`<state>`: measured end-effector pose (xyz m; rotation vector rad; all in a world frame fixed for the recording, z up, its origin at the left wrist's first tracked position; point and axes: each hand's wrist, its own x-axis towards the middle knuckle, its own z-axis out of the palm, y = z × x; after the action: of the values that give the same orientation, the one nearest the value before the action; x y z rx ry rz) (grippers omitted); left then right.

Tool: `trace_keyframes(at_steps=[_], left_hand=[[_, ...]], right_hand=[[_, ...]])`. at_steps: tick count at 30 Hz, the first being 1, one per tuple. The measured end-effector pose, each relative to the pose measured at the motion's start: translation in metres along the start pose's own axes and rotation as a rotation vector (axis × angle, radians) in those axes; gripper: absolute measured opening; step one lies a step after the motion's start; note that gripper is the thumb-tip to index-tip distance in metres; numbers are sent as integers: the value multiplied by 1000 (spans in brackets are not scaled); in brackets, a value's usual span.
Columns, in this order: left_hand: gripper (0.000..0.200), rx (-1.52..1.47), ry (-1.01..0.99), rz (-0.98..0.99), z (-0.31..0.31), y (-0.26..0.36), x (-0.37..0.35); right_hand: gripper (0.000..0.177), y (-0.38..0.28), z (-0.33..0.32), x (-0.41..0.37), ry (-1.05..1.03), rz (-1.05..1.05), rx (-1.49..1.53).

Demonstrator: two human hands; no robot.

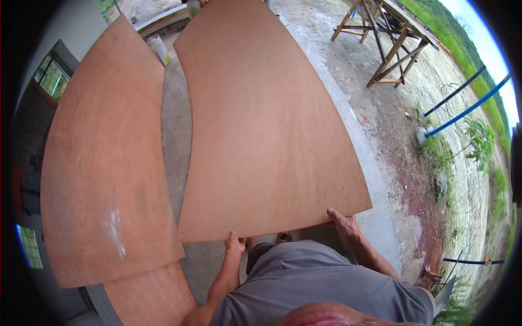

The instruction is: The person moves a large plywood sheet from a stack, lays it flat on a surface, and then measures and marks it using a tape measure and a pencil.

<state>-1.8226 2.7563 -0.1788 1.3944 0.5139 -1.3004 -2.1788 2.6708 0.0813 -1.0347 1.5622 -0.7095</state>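
A large reddish-brown plywood sheet [266,119] stretches away from me over the concrete floor. Both hands grip its near edge. My left hand [235,243] clasps the edge near the left corner, fingers curled under. My right hand [343,221] holds the edge near the right corner, thumb on top. At the sheet's far end, another person's hand is partly visible at the top of the view.
A second plywood sheet [103,174] lies on the left, overlapping a third sheet [149,296] below it. A strip of concrete floor [175,146] runs between the sheets. Wooden trestles [389,49] stand outside at upper right, beside gravel, grass and blue poles [467,106].
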Motion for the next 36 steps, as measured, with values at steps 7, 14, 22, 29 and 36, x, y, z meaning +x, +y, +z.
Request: trace_keyframes(at_steps=[7,14,22,29,36], left_hand=[[31,47,-11,3,-7,8,5],[29,158,34,-21,-12,10,3],[34,309,-89,-71,-30,-1,13],[33,281,-79,-32,-32,-30,-11],[33,360,-231,-209,-75,-71,-18]], right_hand=[[58,-6,-2,-6,-29,61,119],[51,28,-3,-1,-46,9,240],[50,50,-28,-22,-10,82,322],[58,66,-52,-45,-1,120,567],[59,126,-90,-74,19,8,463]])
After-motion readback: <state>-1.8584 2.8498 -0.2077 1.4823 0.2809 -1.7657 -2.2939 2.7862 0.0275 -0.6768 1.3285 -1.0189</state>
